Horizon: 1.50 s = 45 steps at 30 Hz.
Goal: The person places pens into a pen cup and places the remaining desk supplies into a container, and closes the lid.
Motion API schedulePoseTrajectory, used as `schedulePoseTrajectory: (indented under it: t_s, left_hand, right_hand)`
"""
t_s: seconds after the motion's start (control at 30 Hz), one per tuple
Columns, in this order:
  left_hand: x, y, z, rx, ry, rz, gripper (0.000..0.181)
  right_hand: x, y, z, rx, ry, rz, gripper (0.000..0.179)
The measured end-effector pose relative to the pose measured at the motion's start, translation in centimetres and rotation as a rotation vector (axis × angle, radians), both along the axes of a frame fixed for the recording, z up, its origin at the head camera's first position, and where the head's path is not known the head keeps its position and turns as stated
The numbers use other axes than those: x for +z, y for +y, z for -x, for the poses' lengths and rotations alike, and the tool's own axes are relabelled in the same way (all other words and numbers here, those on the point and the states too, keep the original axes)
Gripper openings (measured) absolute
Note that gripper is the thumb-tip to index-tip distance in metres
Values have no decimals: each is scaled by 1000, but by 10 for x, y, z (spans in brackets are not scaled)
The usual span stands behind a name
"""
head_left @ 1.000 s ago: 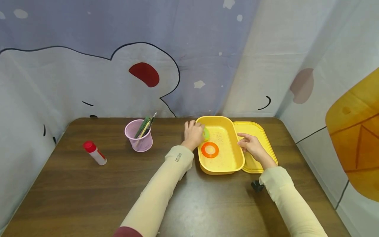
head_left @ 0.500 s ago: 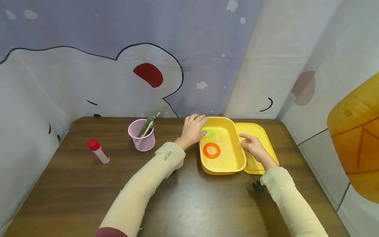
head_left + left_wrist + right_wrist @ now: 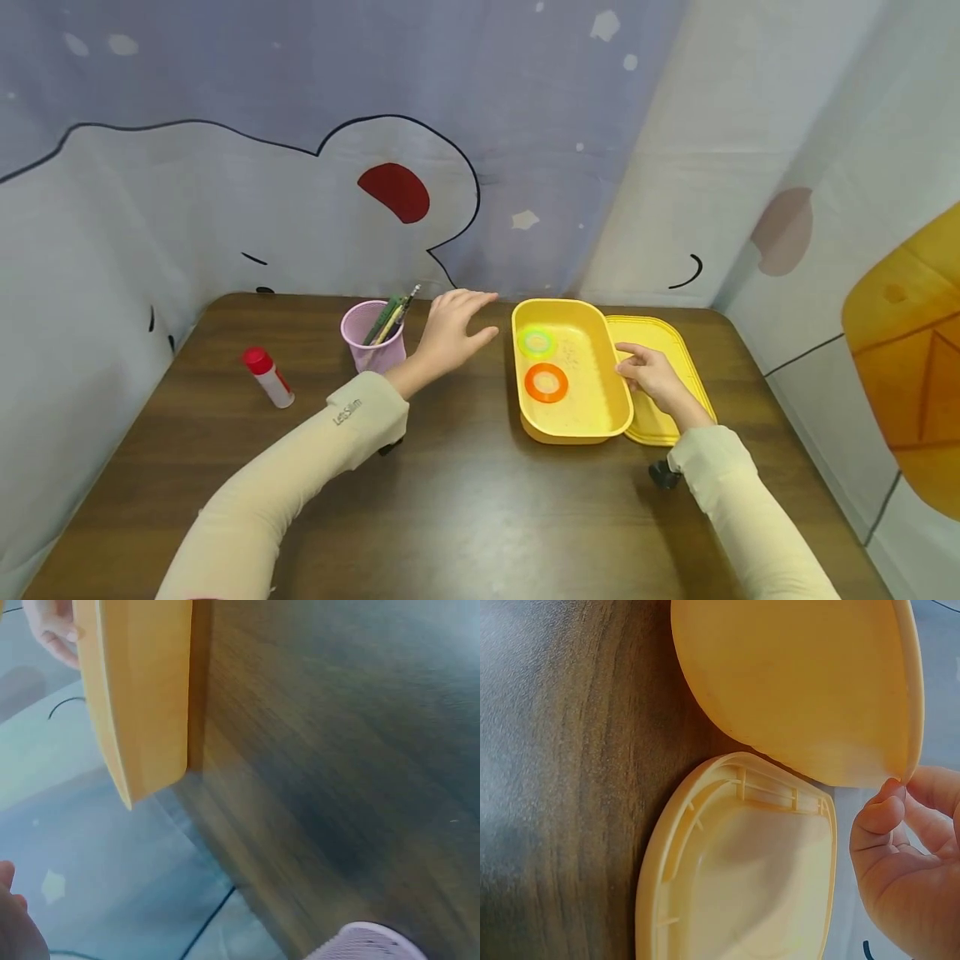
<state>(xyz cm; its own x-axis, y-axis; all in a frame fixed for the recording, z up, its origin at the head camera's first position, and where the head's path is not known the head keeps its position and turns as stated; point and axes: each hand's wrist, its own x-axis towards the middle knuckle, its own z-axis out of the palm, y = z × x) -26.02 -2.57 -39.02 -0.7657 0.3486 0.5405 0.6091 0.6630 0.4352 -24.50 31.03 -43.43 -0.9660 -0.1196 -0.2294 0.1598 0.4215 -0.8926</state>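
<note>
My left hand, fingers spread and holding nothing, is in the air between the lilac cup and the yellow plastic box. On the box's right side, my right hand pinches the rim, thumb and fingertips meeting there in the right wrist view. Inside the box lie a bright green ring and an orange ring, both shaped like tape rolls. The box's yellow lid lies on the table, partly hidden behind the box and the right hand in the head view.
Pens and pencils lean in the lilac mesh cup. A glue stick with a red cap stands at the left of the wooden table. A printed curtain hangs right behind the table's back edge.
My left hand has come out of the box, leaving the green ring in it, and moved left toward the cup. The right hand stays at the box's rim.
</note>
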Motion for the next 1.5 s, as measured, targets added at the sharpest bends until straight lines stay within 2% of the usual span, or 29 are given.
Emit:
schedulePoseTrajectory:
  t_s: [0.13,0.3,0.4,0.53,0.7,0.87,0.97,1.13,1.33,1.5]
  left_hand:
    - [-1,-18,-7,24,65,-167,40]
    - [-2,-44,-17,91,178,-333,33]
    - [-3,-63,-23,164,240,-417,37]
    - [-6,-90,-28,301,314,-497,48]
    - [-13,-124,-32,449,380,-504,56]
    - [-22,-152,-41,539,338,-491,56]
    - [-29,-165,-47,595,278,-494,58]
    - [-41,-181,-53,685,135,-520,64]
    - [-54,-192,-59,718,-3,-589,69]
    - [-62,-197,-65,731,-112,-606,69]
  right_hand:
    - [-2,3,3,10,3,1,51]
    - [-2,4,5,10,5,13,52]
    - [-3,5,6,15,8,19,53]
    - [-4,7,8,13,16,18,52]
    - [-5,8,8,1,16,15,51]
    - [-3,8,7,1,17,18,51]
    - [-2,8,7,8,18,12,52]
    - [-2,9,7,20,15,8,52]
    - [-4,9,7,6,5,15,52]
    - [-6,10,8,2,4,11,50]
